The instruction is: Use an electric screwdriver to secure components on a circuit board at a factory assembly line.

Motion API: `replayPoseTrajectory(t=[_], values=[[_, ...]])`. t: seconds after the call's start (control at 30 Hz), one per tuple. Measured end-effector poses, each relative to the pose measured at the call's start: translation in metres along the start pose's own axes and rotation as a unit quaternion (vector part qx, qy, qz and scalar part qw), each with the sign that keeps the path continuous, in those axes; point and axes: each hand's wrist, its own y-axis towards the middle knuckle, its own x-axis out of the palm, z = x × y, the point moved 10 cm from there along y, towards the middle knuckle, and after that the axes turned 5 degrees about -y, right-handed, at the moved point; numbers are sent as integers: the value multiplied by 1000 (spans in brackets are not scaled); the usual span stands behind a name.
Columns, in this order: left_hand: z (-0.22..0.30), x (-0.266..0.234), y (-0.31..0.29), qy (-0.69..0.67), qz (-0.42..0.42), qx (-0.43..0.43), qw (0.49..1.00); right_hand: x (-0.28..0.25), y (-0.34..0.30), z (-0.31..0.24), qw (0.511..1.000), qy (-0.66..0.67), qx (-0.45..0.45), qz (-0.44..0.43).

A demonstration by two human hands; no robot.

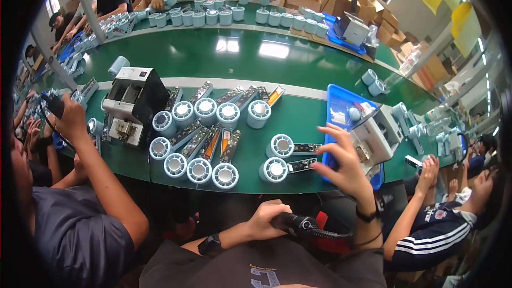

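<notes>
Low in front of my body, my left hand (268, 221) is wrapped around a black electric screwdriver (296, 224) with a coiled cord. My right hand (341, 160) is raised over the table's right part, fingers spread and apart, nothing visible between them. Its thumb is close to the end of a circuit board (302, 166) in the open handle of a light-blue round-headed unit (274, 170). Just behind that lies a similar unit (281, 145), its board also bare. Several more such units (228, 114) lie in two rows to the left, round heads up, handles angled among them.
A black-and-white machine (130, 104) stands left of the rows. At right, a similar machine (373, 137) sits on a blue tray (336, 96). Co-workers sit on both sides; the left one holds a black tool (52, 104). More light-blue units (212, 17) line the far edge.
</notes>
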Motion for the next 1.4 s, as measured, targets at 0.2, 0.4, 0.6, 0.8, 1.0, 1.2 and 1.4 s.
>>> replayPoseTrajectory(t=[0.2, 0.4, 0.6, 0.8, 1.0, 1.2, 1.4], values=[[14, 5, 3, 22, -8, 56, 998, 78, 19, -2, 973, -71, -130, -178], [21, -3, -2, 28, 13, 71, 997, 105, 20, -13, 964, -72, -149, -209], [26, -10, -4, 15, 15, 104, 994, 73, 31, -22, 926, -211, -263, -168], [26, -13, 3, 22, 25, 120, 992, -5, 133, -2, 905, -352, -238, -7], [14, -18, -1, 32, 27, 90, 995, 41, 245, 88, 874, -422, -240, -40], [21, -23, 1, 43, 56, 109, 992, 93, 264, 153, 901, -369, -213, -85], [19, -21, 8, 33, 42, 104, 993, 84, 254, 163, 903, -341, -256, -44]])
